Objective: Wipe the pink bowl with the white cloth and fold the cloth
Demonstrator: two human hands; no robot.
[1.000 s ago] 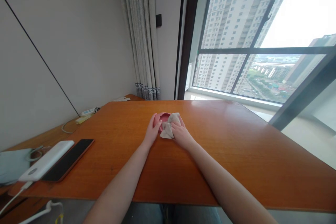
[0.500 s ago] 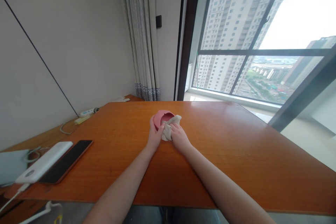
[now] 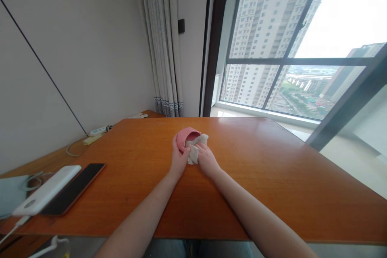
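A pink bowl (image 3: 184,136) is tilted on its side above the middle of the wooden table, its opening facing right and toward me. My left hand (image 3: 179,156) grips its left side, with the thumb near the rim. In my right hand (image 3: 207,159) is a pale grey cloth (image 3: 193,155), bunched up and pushed partly into the bowl's opening. The right fingertips are hidden by the cloth and the bowl's rim. One end of the cloth sticks out to the upper right, and another hangs down between the hands.
On the table's left side lie a white power bank (image 3: 48,189) with a cable and a dark phone (image 3: 74,188). A power strip (image 3: 98,130) sits by the wall at the far left. Beyond the brown table (image 3: 272,177) are a curtain (image 3: 166,48) and a large window.
The bowl has turned slightly in my left hand, and the cloth's lower end has shifted a little. Both hands stay nearly in place. The view has moved slightly.
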